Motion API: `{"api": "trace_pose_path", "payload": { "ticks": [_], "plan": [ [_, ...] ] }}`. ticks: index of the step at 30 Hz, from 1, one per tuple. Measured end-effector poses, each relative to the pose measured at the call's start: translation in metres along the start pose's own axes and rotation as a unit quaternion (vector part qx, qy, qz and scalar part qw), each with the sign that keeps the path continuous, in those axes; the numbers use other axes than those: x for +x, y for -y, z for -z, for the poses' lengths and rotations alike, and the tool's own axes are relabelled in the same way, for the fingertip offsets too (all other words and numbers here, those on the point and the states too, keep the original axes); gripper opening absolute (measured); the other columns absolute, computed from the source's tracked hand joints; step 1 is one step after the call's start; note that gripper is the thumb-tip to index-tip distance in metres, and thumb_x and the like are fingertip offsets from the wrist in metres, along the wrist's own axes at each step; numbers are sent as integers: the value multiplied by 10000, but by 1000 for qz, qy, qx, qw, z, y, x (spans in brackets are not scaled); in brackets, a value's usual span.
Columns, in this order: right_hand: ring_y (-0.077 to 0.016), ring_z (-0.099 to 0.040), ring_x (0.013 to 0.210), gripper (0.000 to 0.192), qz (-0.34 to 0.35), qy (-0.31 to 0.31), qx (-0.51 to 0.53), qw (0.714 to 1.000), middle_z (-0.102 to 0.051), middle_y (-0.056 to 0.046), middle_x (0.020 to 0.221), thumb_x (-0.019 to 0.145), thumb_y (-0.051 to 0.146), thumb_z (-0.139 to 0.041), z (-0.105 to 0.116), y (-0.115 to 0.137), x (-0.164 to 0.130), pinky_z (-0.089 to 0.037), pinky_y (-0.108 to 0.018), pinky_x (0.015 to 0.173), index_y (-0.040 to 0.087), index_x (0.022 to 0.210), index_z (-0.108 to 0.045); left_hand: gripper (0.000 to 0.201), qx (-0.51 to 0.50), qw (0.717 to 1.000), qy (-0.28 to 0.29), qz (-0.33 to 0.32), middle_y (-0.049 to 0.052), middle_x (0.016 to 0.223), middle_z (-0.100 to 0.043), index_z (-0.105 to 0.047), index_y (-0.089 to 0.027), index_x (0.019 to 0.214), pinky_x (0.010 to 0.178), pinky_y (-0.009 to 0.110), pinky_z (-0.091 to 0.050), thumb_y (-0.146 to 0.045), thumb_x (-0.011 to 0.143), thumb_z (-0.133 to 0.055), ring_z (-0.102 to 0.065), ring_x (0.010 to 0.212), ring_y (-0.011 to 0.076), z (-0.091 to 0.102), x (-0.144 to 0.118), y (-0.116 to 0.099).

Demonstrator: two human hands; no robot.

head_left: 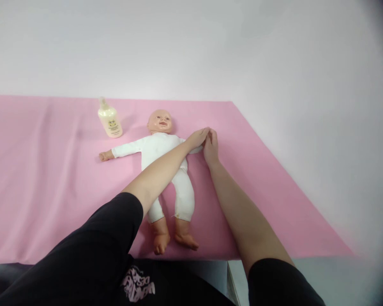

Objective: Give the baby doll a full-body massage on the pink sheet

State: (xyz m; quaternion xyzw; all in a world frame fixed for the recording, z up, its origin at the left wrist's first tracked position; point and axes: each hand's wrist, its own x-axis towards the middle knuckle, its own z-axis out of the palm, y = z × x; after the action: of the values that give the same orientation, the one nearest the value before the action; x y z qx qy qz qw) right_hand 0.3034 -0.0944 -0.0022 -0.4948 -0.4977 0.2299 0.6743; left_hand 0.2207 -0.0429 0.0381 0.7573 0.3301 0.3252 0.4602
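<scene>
On the pink sheet (51, 191) a baby doll (161, 170) lies face up, its right-side arm pinched between the left hand (198, 138) and right hand (210, 146); that limb is being handled, the rest looks untouched, and a lotion bottle (109, 119) stands far left

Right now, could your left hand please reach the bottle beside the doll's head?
Probably yes: the bottle stands upright on the pink cloth, nothing lies between it and the left hand, which rests across the doll.
</scene>
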Motion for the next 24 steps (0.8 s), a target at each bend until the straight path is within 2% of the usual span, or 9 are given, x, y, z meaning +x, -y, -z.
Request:
{"api": "trace_pose_path", "payload": {
  "ticks": [5, 9, 14, 20, 24],
  "plan": [
    [-205, -622, 1229, 371, 9, 51, -40, 998, -685, -51, 1263, 961, 475, -509, 0, 6, -2, -430, -474, 1194, 298, 1264, -631, 607, -46, 999, 6, 8, 181, 1167, -749, -713, -56, 1098, 1082, 280, -485, -382, 1099, -201, -696, 1104, 190, 1, 0, -2],
    [-218, -628, 1250, 392, -15, 60, -52, 997, -686, -49, 1297, 941, 414, -552, 1, 11, -5, -431, -489, 1201, 306, 1312, -616, 597, -58, 998, 1, 31, 174, 1173, -752, -719, -73, 1075, 1038, 267, -505, -380, 1101, -208, -704, 1082, 186, 0, 2, 0],
    [-215, -605, 1289, 419, -4, 60, -68, 996, -674, -55, 1326, 946, 345, -525, 0, 10, -5, -396, -497, 1230, 305, 1356, -605, 588, -50, 998, 4, 32, 167, 1150, -753, -701, -79, 1066, 999, 269, -512, -382, 1104, -198, -705, 1038, 181, 2, -1, -3],
    [-216, -576, 1321, 497, -10, 7, -51, 999, -624, -69, 1391, 916, 446, -566, 6, -6, 2, -382, -493, 1232, 285, 1385, -600, 479, 39, 998, 53, -17, 135, 1196, -737, -671, -117, 1102, 1034, 280, -479, -325, 1095, -239, -667, 1104, 182, 5, -10, -13],
    [-250, -533, 1366, 595, -36, -34, -134, 990, -574, -148, 1445, 923, 449, -494, 16, -20, 9, -368, -499, 1229, 187, 1455, -545, 441, 131, 986, 89, -57, 139, 1225, -723, -659, -110, 1152, 1061, 314, -461, -299, 1079, -267, -650, 1124, 195, 6, -14, -15]
  ]
}}
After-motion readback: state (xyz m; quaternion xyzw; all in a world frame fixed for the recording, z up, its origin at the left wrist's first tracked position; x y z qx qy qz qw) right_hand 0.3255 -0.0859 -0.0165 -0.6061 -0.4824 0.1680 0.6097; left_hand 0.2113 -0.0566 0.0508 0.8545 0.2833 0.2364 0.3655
